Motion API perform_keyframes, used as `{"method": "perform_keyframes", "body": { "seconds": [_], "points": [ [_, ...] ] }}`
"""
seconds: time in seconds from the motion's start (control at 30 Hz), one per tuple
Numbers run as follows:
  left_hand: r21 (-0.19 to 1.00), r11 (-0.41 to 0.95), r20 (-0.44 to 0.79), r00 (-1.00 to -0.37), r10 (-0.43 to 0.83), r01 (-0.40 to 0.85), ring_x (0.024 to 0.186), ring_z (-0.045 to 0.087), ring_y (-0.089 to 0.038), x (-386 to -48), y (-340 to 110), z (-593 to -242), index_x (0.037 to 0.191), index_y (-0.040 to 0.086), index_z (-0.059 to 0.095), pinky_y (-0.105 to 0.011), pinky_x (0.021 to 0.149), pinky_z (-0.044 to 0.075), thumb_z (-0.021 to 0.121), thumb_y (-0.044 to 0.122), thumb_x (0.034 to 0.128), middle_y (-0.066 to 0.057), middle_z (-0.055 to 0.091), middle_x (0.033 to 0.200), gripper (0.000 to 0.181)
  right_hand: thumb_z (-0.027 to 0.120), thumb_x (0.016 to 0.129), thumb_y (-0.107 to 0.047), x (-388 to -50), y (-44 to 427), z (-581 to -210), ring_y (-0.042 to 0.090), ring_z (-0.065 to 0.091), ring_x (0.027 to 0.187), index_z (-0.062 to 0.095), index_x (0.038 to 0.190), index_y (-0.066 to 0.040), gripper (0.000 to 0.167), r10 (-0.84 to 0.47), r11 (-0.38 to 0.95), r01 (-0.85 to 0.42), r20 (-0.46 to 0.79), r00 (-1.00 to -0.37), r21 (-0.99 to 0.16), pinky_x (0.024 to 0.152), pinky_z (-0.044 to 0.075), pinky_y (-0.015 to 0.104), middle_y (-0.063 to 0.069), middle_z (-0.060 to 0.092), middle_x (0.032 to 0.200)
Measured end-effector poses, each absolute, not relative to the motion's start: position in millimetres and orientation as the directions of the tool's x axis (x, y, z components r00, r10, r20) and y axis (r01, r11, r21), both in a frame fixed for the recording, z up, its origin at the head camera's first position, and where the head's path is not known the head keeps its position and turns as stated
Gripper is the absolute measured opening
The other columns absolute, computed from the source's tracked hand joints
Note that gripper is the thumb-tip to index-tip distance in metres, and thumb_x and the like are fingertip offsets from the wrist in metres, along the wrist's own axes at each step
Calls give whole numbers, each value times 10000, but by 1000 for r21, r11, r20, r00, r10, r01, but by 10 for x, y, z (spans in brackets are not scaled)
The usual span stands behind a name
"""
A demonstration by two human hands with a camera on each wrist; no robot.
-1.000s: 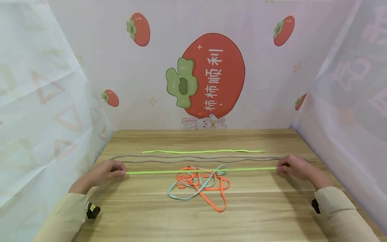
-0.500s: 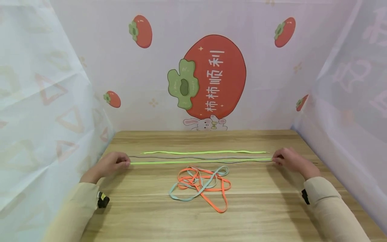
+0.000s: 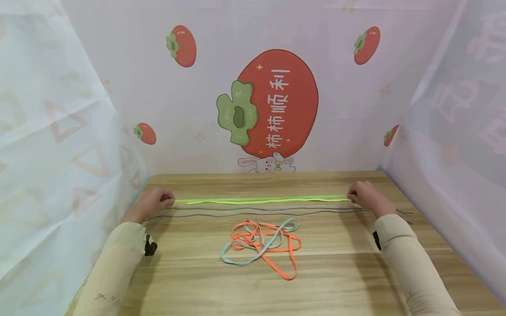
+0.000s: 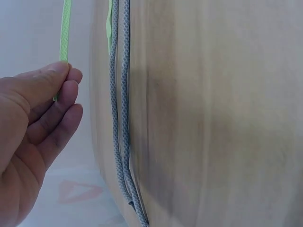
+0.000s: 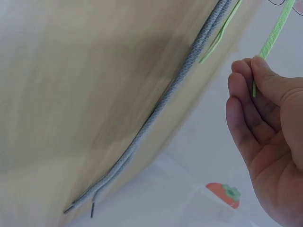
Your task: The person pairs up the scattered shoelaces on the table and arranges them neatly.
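A flat neon-green shoelace [image 4: 65,33] is stretched between my hands above the back of the table. My left hand [image 3: 158,202] pinches one end between thumb and fingers, and a short tip pokes out below. The other end [image 5: 276,30] is pinched by my right hand [image 3: 364,197], its tip lying across the fingers. A second neon-green shoelace [image 3: 237,203] lies on the table just under the stretched one. In front of it, two grey round shoelaces [image 4: 125,94] run side by side, their dark tips showing at the right in the right wrist view.
Orange [image 3: 294,259] and light-blue [image 3: 233,263] flat shoelaces lie loosely tangled mid-table. The wooden table [image 3: 221,289] ends at a back wall sheet [image 3: 189,96] printed with persimmons. White sheets [image 3: 59,175] hang at both sides.
Both hands have moved away toward the table's back with the stretched green shoelace, passing from over the tangle, across the grey laces, to above the other green lace. The tangle has stayed put.
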State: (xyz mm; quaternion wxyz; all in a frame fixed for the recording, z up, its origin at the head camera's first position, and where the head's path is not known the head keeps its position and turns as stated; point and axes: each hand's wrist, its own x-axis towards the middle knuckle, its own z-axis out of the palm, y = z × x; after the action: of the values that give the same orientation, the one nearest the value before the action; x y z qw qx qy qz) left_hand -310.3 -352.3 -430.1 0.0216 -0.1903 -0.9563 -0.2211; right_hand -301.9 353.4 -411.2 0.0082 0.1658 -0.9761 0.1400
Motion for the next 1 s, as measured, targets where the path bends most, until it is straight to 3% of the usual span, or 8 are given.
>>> {"method": "perform_keyframes", "body": {
  "seconds": [0.27, 0.4, 0.5, 0.6, 0.77, 1.0],
  "points": [
    [366, 855, 165, -930, 328, 367, 763, 621, -172, -3226, -3375, -4277, 986, -5, 768, -396, 731, 528, 698, 53, 999, -101, 747, 862, 92, 660, 1000, -25, -3124, 3453, -4113, 210, 656, 743, 770, 943, 44, 142, -254, 928, -267, 82, -964, -259, 706, 562, 444, 135, 749, 853],
    [347, 867, 214, -931, 297, 357, 800, 681, -239, -3263, -3279, -4314, 1003, -35, 781, -458, 751, 566, 702, 35, 990, -148, 768, 901, 106, 652, 1008, -45, -3180, 3384, -4155, 189, 554, 681, 706, 799, 0, 220, -209, 941, -220, 70, -975, -256, 640, 483, 382, 76, 652, 753],
    [343, 872, 245, -930, 274, 348, 806, 691, -272, -3309, -3210, -4355, 988, -48, 782, -490, 760, 570, 694, 10, 984, -174, 769, 904, 106, 619, 1013, -33, -3216, 3335, -4180, 160, 399, 618, 516, 631, -96, 401, -178, 944, -185, 49, -983, -272, 578, 360, 319, -3, 441, 624],
    [355, 880, 240, -941, 241, 316, 796, 656, -269, -3348, -3146, -4373, 988, -49, 782, -478, 762, 550, 665, -16, 986, -176, 760, 907, 121, 608, 1010, -21, -3249, 3307, -4199, 136, 329, 595, 396, 596, -166, 488, -158, 946, -165, 47, -986, -280, 554, 307, 294, -45, 331, 599],
    [371, 887, 194, -957, 214, 274, 767, 579, -262, -3373, -3074, -4364, 931, -44, 760, -429, 724, 490, 637, -35, 987, -159, 716, 876, 135, 601, 996, 7, -3295, 3276, -4241, 116, 343, 577, 420, 598, -155, 467, -140, 949, -143, 30, -990, -281, 539, 322, 286, -45, 363, 604],
    [366, 889, 160, -959, 233, 276, 840, 657, -291, -3403, -3051, -4404, 890, -9, 776, -477, 771, 556, 656, -35, 958, -159, 746, 904, 140, 588, 966, 47, -3295, 3242, -4274, 99, 277, 536, 361, 581, -162, 494, -144, 947, -132, -17, -989, -294, 502, 282, 260, -50, 289, 574]
  ]
}}
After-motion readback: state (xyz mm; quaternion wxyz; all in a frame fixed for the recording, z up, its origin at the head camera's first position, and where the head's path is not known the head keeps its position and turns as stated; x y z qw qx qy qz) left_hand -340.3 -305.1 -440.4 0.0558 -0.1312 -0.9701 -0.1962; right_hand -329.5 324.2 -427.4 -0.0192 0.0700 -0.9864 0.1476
